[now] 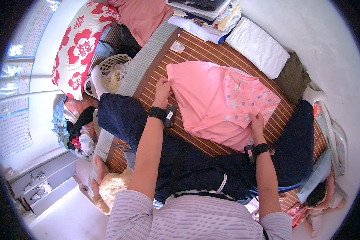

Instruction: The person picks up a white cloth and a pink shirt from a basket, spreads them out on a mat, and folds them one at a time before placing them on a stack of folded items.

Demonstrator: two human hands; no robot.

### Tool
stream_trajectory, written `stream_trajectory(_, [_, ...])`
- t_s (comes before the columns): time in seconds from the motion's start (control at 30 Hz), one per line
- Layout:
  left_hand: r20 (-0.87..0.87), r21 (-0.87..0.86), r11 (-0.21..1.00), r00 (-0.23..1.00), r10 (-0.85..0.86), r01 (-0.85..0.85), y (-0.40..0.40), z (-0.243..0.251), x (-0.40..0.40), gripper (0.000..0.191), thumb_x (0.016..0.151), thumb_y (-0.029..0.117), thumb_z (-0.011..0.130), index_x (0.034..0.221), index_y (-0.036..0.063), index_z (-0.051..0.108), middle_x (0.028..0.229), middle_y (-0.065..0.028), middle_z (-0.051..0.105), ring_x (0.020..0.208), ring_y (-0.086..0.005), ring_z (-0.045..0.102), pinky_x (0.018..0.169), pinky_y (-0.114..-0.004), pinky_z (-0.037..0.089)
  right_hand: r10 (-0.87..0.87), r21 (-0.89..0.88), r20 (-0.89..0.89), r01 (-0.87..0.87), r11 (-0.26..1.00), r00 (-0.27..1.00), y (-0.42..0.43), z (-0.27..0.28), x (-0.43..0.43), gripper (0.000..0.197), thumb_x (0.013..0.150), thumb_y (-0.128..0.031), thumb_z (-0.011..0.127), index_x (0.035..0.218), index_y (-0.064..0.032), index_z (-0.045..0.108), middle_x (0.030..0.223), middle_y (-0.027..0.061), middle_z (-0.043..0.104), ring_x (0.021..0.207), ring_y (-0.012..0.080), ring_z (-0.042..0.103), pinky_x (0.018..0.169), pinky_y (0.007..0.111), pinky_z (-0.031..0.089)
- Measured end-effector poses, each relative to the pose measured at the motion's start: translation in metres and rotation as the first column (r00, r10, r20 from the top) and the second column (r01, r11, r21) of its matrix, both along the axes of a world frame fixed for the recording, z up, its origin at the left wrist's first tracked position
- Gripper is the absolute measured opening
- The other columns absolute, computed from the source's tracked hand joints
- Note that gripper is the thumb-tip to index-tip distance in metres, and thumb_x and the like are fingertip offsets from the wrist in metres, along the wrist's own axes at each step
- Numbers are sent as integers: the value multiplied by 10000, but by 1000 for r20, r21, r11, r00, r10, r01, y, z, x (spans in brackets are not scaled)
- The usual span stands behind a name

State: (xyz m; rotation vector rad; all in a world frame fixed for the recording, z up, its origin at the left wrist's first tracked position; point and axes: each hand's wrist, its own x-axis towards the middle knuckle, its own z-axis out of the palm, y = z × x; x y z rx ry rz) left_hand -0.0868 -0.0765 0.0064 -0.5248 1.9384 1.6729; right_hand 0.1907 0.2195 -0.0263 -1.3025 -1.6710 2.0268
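Observation:
A pink shirt (201,90) with a printed front of dots and small figures lies spread on the brown bamboo mat (156,69) before me. My left hand (163,90) pinches the shirt's edge at its left side. At the lower right, my right hand (257,122) grips the printed part between thumb and fingers. Part of the fabric is folded over itself, its lower edge near my lap. Each wrist wears a black band with a small device.
Folded clothes (205,21) are stacked at the back, beside a folded white cloth (258,45) and a dark olive item (292,78). A white basket (108,63) holding cloth and a garment pile (78,129) stand left. Another person (324,198) is at lower right.

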Motion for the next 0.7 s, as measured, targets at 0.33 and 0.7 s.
stream_trajectory(0.33, [159, 297, 955, 985, -69, 19, -18, -2, -23, 208, 839, 154, 618, 1015, 54, 570, 896, -28, 601, 794, -144, 565, 711, -285, 464, 8, 13, -20, -8, 1000, 1000, 7, -21, 7, 300, 801, -78, 608, 1081, 21, 565, 986, 68, 625, 862, 138, 567, 763, 258, 450])
stream_trajectory(0.7, [125, 222, 975, 992, -9, -19, -10, 14, -27, 140, 846, 133, 598, 946, 49, 548, 922, -42, 585, 840, -162, 552, 750, -311, 467, 21, 58, 9, -21, 998, 1000, 0, -4, 2, 305, 812, -72, 596, 1099, 23, 553, 1009, 81, 627, 872, 158, 580, 768, 274, 458])
